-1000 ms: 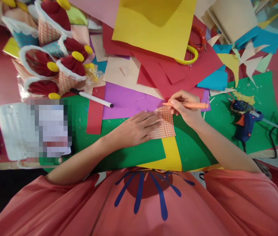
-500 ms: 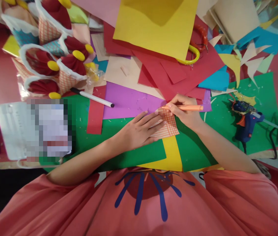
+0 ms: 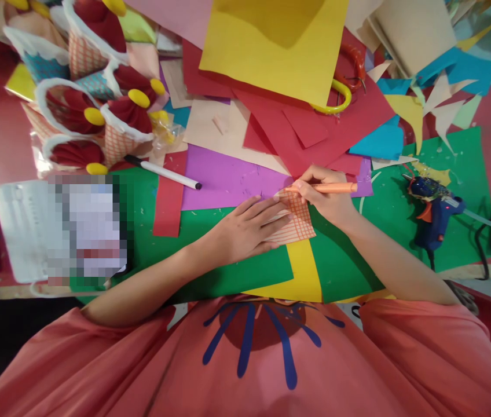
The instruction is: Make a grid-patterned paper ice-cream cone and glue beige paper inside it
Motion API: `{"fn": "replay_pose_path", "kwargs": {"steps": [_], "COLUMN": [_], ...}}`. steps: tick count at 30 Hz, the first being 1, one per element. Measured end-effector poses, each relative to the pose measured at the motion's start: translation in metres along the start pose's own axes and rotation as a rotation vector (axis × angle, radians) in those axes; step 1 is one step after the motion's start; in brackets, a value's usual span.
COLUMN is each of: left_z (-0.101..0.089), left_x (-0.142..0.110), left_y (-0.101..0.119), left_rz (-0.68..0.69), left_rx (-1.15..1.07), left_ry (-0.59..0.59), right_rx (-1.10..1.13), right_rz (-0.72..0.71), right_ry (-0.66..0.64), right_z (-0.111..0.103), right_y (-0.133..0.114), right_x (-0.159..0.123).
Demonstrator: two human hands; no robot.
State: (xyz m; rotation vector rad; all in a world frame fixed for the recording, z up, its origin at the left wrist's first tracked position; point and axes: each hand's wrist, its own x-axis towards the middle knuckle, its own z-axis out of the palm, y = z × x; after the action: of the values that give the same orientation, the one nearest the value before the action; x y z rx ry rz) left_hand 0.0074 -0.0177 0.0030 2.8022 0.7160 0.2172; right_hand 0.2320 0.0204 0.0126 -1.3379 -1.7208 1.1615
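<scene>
Between my hands lies a cream piece of paper or craft foam [image 3: 301,223] with an orange crosshatch drawn on it. My left hand [image 3: 245,229] rests flat across its left part, fingers stretched out, hiding some of the lines. An orange marker pen [image 3: 336,188] is gripped in my right hand [image 3: 321,197], its tip at the upper edge of the patterned piece. Under the piece are green sheets [image 3: 215,272], a yellow strip [image 3: 305,263] and a purple sheet [image 3: 223,179].
A white marker with black ends [image 3: 169,175] lies left of my hands. Several cone-shaped crafts [image 3: 126,139] stand upper left, near a blurred phone [image 3: 93,226]. Scissors with a yellow handle [image 3: 343,95] lie partly under a yellow sheet [image 3: 271,52]. A blue glue gun [image 3: 434,223] lies right.
Hardly anything differs. My right hand and the orange marker have shifted very slightly left; my left hand stays on the patterned piece.
</scene>
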Motion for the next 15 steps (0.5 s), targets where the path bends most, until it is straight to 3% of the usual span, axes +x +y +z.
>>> {"fn": "replay_pose_path", "kwargs": {"steps": [6, 15], "left_z": [-0.001, -0.001], "left_x": [0.0, -0.001], "left_y": [-0.004, -0.011], "left_rz": [0.036, 0.051], "left_rx": [0.022, 0.003], "left_ry": [0.013, 0.036], "right_rx": [0.042, 0.323], "right_rz": [0.025, 0.06], "right_ry": [-0.038, 0.068], "right_z": [0.0, 0.0], "right_y": [0.001, 0.003], "right_x": [0.001, 0.0]}}
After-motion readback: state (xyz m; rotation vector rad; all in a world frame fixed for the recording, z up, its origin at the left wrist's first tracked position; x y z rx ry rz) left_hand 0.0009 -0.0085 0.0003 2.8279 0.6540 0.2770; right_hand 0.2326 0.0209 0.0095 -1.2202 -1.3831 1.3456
